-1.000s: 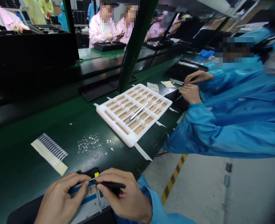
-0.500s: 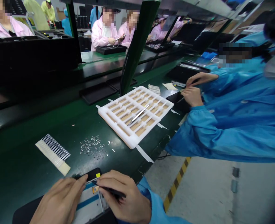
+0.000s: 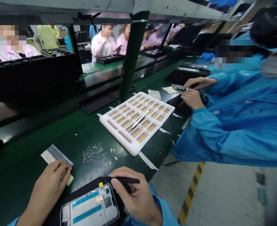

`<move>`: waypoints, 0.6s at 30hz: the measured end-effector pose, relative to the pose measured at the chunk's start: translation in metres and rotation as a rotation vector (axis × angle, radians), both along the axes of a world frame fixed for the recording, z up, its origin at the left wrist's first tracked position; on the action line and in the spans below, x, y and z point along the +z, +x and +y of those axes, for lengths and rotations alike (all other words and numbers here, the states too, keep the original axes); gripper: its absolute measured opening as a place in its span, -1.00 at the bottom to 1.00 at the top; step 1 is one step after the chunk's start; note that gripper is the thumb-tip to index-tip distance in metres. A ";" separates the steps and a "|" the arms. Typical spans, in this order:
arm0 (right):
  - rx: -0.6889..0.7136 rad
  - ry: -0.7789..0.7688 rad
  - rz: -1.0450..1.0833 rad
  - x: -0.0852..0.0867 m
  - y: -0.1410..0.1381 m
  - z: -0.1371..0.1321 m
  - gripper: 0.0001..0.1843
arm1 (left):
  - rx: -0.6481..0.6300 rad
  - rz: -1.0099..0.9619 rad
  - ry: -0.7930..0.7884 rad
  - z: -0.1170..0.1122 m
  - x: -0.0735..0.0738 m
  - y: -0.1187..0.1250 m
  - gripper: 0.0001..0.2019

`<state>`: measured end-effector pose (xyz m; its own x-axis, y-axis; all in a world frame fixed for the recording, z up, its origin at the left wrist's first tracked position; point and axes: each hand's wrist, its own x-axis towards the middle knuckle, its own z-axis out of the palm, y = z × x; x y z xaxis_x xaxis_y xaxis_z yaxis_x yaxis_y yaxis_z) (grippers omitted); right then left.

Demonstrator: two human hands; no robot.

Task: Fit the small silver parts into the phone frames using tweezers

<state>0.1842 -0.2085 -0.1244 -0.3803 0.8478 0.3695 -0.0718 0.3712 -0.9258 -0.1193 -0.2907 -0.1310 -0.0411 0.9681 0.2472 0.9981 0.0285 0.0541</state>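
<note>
An open phone housing with blue strips and a yellow tab lies face up on a black tray in front of me. My left hand is over the lower part of a cream sheet of narrow white strips, thumb and fingers pinched together. What they pinch, if anything, is hidden. At the housing's upper right corner, my right hand is closed around slim black tweezers. The tip points left, above the tray's edge. Many tiny silvery pieces lie scattered on the green table beyond the tray.
A white slotted foam tray is taped to the table, with metal tweezers lying across it. Black trays stand behind. On the right a co-worker in a blue coat works with both hands. A green post rises behind the foam tray.
My left hand has left the phone housing and moved over to the strip sheet. My right hand has drawn the tweezers back from the housing, which is now more visible. The view has tilted slightly.
</note>
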 end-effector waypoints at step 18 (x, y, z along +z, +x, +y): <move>0.187 0.564 -0.406 0.012 -0.015 -0.024 -0.73 | -0.417 0.149 0.102 -0.044 0.033 0.052 -0.68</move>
